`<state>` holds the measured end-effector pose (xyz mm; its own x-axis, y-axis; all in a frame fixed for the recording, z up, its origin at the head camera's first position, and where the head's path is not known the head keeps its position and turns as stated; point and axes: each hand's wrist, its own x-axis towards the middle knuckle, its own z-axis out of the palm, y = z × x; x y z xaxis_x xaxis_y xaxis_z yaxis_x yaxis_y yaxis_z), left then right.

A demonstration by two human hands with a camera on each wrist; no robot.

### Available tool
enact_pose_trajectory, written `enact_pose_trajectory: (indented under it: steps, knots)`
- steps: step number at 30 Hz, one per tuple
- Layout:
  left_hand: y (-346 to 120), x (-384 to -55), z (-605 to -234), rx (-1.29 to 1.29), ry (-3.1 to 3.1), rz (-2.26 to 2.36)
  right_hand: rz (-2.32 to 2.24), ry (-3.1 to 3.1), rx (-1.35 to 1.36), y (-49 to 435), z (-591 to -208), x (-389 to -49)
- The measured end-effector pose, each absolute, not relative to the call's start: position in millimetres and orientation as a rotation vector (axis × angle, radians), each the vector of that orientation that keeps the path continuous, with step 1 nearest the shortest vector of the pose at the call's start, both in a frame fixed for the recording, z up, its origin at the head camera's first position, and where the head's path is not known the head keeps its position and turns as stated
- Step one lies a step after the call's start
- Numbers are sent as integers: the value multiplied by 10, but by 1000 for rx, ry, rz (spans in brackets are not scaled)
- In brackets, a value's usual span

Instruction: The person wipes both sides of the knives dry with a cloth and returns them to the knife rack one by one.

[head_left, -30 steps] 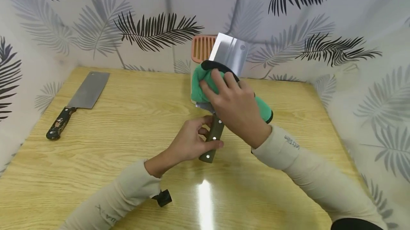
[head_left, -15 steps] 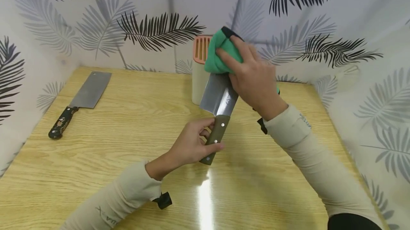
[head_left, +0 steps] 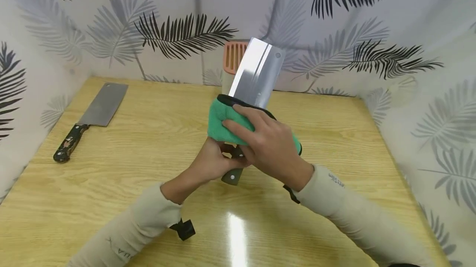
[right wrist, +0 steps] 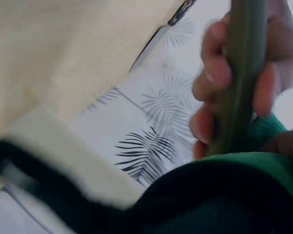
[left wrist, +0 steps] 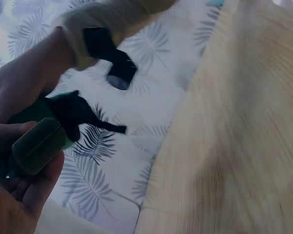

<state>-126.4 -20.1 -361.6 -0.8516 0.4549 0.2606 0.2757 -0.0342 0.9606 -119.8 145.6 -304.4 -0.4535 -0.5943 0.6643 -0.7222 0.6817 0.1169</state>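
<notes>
Gripping the cleaver (head_left: pixel 256 75) by its handle (head_left: pixel 232 177) in the left hand (head_left: pixel 213 160), centre frame; clutching a green cloth (head_left: pixel 224 128) against it with the right hand (head_left: pixel 270 141); and reading, lower right, probably "letsSlim" on the right sleeve (head_left: pixel 349 201)!

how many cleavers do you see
2. One cleaver lies on the table at left; the raised cleaver, partly covered by the green cloth, is central. Others inside the slotted block can't be ruled out.

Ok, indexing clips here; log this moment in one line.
left hand: holds cleaver handle; right hand: holds green cloth over blade; second cleaver: on table
</notes>
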Motion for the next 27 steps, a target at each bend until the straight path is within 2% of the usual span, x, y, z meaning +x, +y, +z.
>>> enact_pose_trajectory:
  steps: [3, 6, 8, 10, 17, 24, 27]
  knots:
    - [-220, -1261, -3629, 818, 1897, 2165, 364, -2171, 1016, 1512, -3103, -1052]
    - [-233, -1281, -3632, 992, 1782, 2260, 447, -2132, 1083, 1567, -3125, -925]
    - [-230, -1286, -3609, 1095, 1822, 2248, 449, -2112, 1104, 1590, -3109, -900]
    - [-205, -1267, -3567, 1077, 1902, 2191, 408, -2105, 1085, 1607, -3060, -926]
    - [-121, -1132, -3487, 840, 2086, 1900, 155, -2147, 807, 1680, -2701, -1306]
    - [-110, -1055, -3524, 829, 2067, 1870, 151, -2205, 497, 1888, -2319, -1779]
    - [-135, -1076, -3487, 811, 2033, 1875, 180, -2175, 527, 1928, -2319, -1815]
